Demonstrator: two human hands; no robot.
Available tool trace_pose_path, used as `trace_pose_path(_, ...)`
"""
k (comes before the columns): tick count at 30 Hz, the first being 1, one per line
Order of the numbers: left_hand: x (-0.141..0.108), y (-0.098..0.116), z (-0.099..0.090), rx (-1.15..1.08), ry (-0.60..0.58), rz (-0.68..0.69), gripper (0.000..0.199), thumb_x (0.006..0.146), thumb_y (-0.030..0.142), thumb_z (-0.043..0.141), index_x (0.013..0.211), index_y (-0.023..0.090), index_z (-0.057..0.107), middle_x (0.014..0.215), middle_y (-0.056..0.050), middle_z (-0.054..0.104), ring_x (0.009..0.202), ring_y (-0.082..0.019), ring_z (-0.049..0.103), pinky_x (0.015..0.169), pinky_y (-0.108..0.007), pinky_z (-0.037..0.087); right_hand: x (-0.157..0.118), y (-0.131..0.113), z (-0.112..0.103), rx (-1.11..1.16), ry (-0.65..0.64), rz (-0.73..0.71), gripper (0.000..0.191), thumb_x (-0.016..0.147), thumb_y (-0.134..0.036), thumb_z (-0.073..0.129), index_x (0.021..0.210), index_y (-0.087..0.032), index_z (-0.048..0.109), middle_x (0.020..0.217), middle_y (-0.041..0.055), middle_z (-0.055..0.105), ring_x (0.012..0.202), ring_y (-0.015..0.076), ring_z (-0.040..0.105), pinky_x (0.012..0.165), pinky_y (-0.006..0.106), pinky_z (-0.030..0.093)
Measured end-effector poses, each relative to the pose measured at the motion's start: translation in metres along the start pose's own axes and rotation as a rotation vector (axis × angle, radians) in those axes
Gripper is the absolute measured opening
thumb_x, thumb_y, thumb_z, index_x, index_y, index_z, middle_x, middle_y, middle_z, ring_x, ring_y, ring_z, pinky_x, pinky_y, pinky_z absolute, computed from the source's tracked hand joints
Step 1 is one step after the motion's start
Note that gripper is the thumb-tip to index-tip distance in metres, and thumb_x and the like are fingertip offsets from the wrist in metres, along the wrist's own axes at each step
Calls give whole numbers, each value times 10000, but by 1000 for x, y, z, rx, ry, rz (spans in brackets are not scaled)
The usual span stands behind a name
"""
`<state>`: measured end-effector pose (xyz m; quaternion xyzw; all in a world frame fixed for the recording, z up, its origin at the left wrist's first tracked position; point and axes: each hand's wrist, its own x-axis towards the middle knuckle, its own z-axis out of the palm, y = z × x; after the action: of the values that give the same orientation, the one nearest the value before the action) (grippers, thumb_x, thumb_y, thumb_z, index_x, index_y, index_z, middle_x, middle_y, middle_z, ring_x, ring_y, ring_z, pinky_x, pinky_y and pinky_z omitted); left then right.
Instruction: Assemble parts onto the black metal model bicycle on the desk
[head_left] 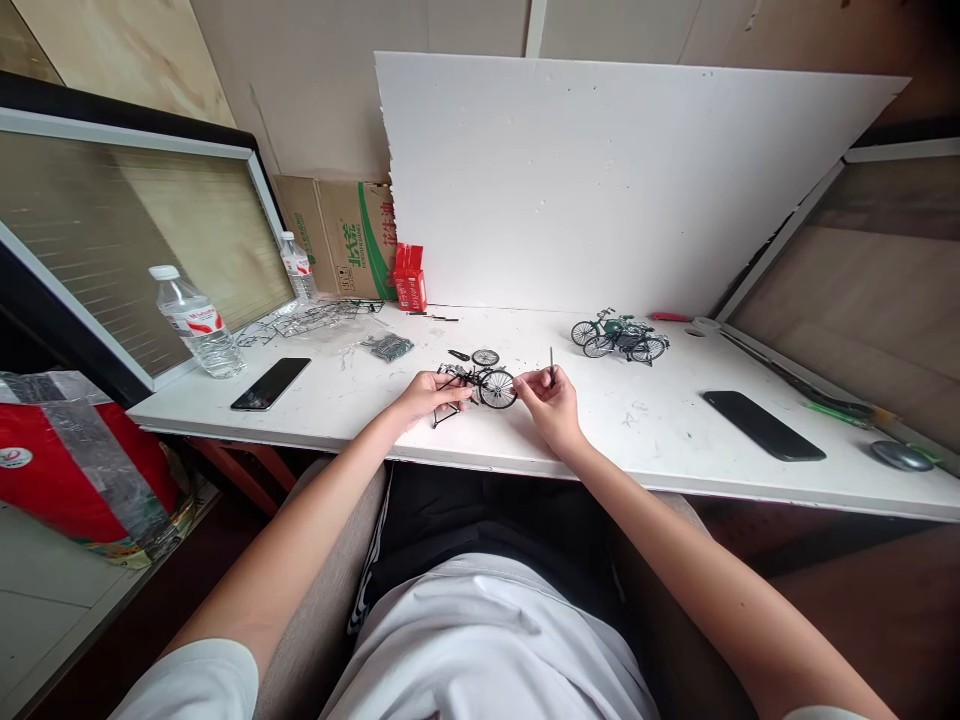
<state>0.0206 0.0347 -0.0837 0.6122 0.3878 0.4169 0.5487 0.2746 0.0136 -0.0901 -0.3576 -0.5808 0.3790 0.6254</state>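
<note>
Near the table's front edge, my left hand point(429, 398) is closed on the frame of a small black model bicycle point(497, 389), its one mounted wheel pointing right. My right hand point(550, 402) touches that wheel's right side with its fingertips and also grips a thin dark tool point(552, 366) that stands upright from the fingers. Just behind the model lie a loose spoked wheel point(485, 357) and a small black part point(459, 355).
Finished-looking model bicycles point(619, 338) stand back right. Phones lie left point(271, 384) and right point(763, 425). A water bottle point(196, 322), part frames point(322, 318), a bag of parts point(391, 347) and a red box point(410, 278) are left. A white board point(600, 190) stands behind.
</note>
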Motion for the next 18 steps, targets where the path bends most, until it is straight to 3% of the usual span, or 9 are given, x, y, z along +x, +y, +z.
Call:
trace_pose_path(5, -1, -2, 0, 26, -40, -16, 411, 766, 490, 920, 943, 137, 806, 798, -92, 767, 693, -156, 638, 575, -276, 347, -2, -3, 2, -44, -107, 15, 604, 818, -564, 870, 817, -287, 333, 896, 55, 751, 846, 234, 699, 833, 418, 580)
trace_pose_path(12, -1, -3, -2, 0, -37, 0, 408, 728, 478, 948, 916, 142, 813, 879, -101, 776, 729, -166, 678, 606, -270, 415, -2, 0, 3, -112, -147, 45, 623, 800, -619, 866, 770, -275, 347, 847, 44, 740, 829, 227, 682, 803, 390, 562)
trace_pose_path(18, -2, -4, -1, 25, -69, 6, 405, 736, 484, 944, 898, 137, 813, 830, -95, 777, 771, -189, 706, 691, -294, 486, -3, -3, 3, -114, -114, 46, 645, 786, -612, 884, 762, -278, 333, 831, 49, 750, 771, 216, 660, 746, 379, 546)
